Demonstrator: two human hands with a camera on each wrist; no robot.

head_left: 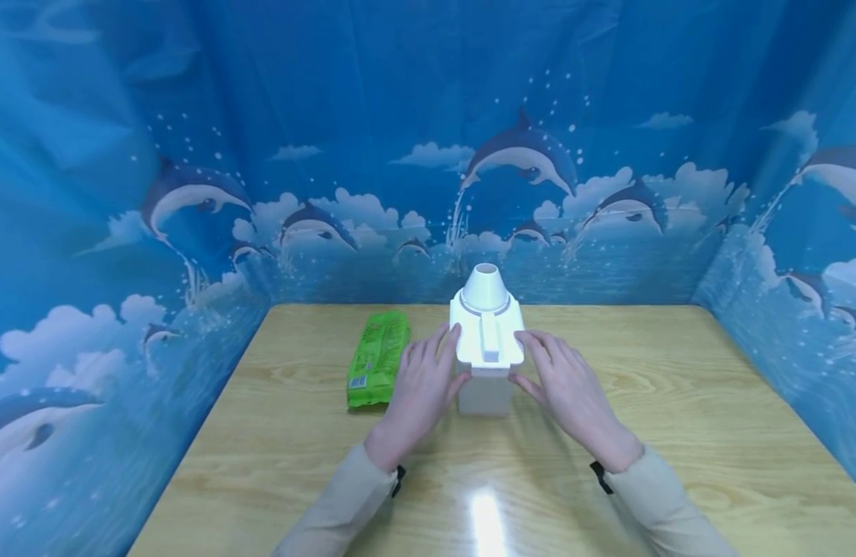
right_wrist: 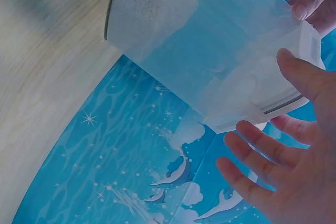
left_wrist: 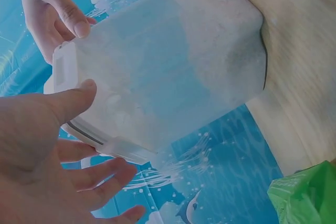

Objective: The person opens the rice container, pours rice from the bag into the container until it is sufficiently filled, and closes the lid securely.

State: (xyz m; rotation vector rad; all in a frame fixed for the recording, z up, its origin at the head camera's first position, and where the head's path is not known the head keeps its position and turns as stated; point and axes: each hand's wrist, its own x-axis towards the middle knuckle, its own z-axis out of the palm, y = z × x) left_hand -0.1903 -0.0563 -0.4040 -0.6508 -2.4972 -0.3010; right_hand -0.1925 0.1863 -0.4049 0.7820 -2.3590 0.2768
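A tall translucent storage canister [left_wrist: 152,72] stands on the table with pale contents in its lower part. Its white lid [head_left: 472,331] carries a cone-shaped spout [head_left: 486,288] on top. On the lid's left side lies my left hand [head_left: 419,381], its index fingertip at the edge and its thumb towards the front. The right hand [head_left: 568,387] mirrors it at the right edge. In both wrist views the fingers are spread and nearly straight, with the thumb overlapping the canister's upper front and the fingertips right at the lid's side.
A green soft packet [head_left: 379,360] lies on the wooden table [head_left: 678,387], left of the canister and beside my left hand. A blue curtain [head_left: 372,116] printed with dolphins rises behind the table and along both sides.
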